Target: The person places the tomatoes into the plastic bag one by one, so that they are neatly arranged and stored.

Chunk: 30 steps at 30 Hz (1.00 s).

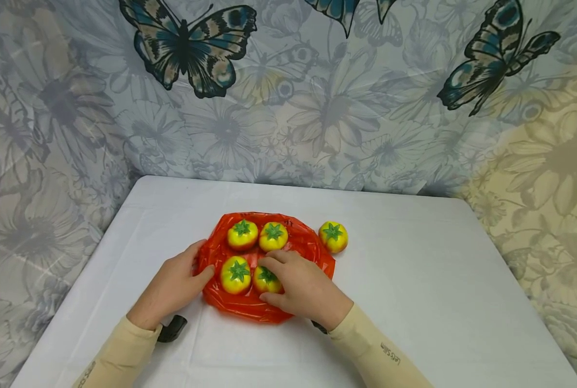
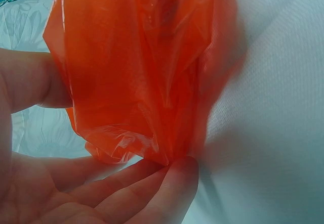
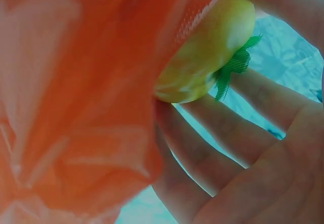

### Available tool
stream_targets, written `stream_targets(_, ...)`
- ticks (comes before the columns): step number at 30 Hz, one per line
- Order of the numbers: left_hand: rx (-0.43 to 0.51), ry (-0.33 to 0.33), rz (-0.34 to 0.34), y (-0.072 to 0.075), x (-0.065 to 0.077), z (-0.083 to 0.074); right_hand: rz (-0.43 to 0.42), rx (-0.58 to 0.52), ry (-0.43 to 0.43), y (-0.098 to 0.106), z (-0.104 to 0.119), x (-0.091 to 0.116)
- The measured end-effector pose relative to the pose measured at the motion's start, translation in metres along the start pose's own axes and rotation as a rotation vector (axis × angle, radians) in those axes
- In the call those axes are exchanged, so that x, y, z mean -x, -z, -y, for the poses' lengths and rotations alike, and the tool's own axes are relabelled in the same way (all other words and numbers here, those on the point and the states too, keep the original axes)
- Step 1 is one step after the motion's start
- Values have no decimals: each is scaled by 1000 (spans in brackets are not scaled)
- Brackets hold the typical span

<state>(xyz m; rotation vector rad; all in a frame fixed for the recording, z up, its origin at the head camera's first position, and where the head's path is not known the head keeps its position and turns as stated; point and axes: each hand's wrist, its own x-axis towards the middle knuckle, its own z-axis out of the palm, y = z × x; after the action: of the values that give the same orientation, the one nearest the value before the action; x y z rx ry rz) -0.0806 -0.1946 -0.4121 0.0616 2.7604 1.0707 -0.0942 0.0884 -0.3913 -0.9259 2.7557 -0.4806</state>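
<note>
A red plastic bag [image 1: 313,245] is spread into a shallow ring on the table, with several yellow-red toy tomatoes inside, each topped by a green star-shaped leaf. My left hand [image 1: 174,283] holds the bag's left edge, thumb on the inner side and fingers outside; the left wrist view shows the fingertips against the red film [image 2: 116,72]. At the front right of the bag, my right hand [image 1: 303,283] grips a toy tomato [image 1: 264,283] between thumb and fingers. Its yellow side [image 3: 212,52] shows past the bag's wall in the right wrist view.
One more toy tomato [image 1: 333,237] sits on the table just outside the bag's right edge. The white-covered table [image 1: 414,280] extends around the bag. Behind it hangs a floral cloth [image 1: 327,118] with butterflies. A black wrist device [image 1: 173,328] shows beside the left sleeve.
</note>
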Motion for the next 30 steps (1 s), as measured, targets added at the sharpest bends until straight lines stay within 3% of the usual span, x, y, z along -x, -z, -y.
stream_targets(22,-20,-2,3,-2,-2,-3,20,-20,-11,3,-7,2)
stream_targets(25,-22,3,2,-2,-1,-2,-12,-33,-18,9,-12,4)
stream_targets(30,-29,14,1,-3,-1,-1,-144,-39,-30,23,-30,6)
